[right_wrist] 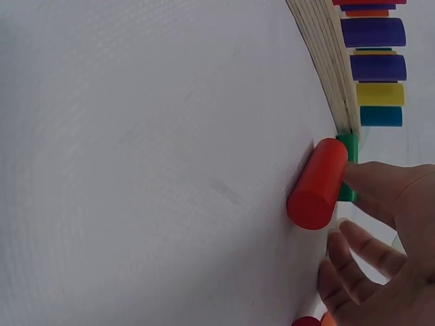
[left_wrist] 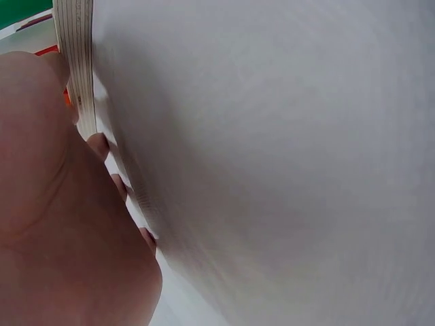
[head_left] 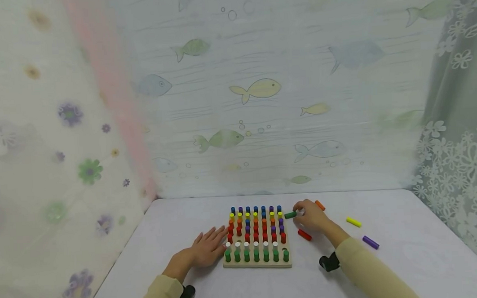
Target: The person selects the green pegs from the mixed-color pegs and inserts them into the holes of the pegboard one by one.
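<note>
The right hand (head_left: 311, 216) pinches a green peg (head_left: 290, 215) by one end, its fingers (right_wrist: 370, 182) curled narrow around it; the peg lies roughly level just beside the pegboard's (head_left: 257, 264) far right corner, above the desk (head_left: 410, 257). Judged from its look, the peg is a short painted wooden cylinder: light, stiff, not fragile, with a smooth coat that could slip or roll. A pinch across its round side near one end, leaving the other end free, appears the soundest hold. The left hand (head_left: 208, 248) rests flat on the desk, fingers straight and spread, fingertips (left_wrist: 100, 143) touching the board's left edge. The board carries upright pegs in rows: blue at the far edge, then yellow, orange, red and purple mixed, white tops, and green at the near edge. They stand close together, so neighbouring pegs crowd any hole that may be free. A red peg (head_left: 304, 234) lies on the desk just right of the board, under the right wrist, and could be knocked. An orange peg (head_left: 320, 205) lies just beyond the right hand; a yellow peg (head_left: 353, 222) and a purple peg (head_left: 370, 242) lie further right of the board.
</note>
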A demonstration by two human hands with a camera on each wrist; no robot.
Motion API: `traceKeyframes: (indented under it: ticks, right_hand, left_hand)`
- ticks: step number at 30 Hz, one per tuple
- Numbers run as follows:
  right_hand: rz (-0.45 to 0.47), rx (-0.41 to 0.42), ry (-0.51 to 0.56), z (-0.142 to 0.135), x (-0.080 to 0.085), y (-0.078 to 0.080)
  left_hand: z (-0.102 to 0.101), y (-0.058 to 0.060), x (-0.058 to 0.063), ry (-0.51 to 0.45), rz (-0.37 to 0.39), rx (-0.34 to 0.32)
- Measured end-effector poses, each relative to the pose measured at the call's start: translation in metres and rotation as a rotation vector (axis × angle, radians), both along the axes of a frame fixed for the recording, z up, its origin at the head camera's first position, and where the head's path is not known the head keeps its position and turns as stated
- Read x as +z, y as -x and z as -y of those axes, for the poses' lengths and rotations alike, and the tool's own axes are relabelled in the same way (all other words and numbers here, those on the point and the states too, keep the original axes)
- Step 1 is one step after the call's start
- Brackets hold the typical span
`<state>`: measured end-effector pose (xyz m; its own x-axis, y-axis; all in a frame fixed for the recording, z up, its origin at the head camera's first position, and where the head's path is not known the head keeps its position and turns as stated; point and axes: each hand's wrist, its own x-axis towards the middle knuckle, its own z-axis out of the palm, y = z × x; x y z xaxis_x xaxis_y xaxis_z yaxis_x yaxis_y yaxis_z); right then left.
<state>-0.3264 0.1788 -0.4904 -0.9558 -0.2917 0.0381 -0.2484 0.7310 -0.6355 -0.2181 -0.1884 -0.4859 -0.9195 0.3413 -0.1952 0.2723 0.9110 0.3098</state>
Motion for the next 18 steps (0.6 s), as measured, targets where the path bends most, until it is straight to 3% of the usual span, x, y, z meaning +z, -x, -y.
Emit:
traceKeyframes:
  ticks: [9,18]
  right_hand:
    - [-0.02,0.034,-0.039,-0.0002,0.0026,-0.0052]
    - [0.023,0.066,-0.045,-0.0036,0.0039,-0.0039]
  left_hand:
    - [0.0006,0.0004,-0.0028,-0.008,-0.002,-0.006]
    - [0.0003,-0.0006,0.0004,-0.001,0.008,-0.002]
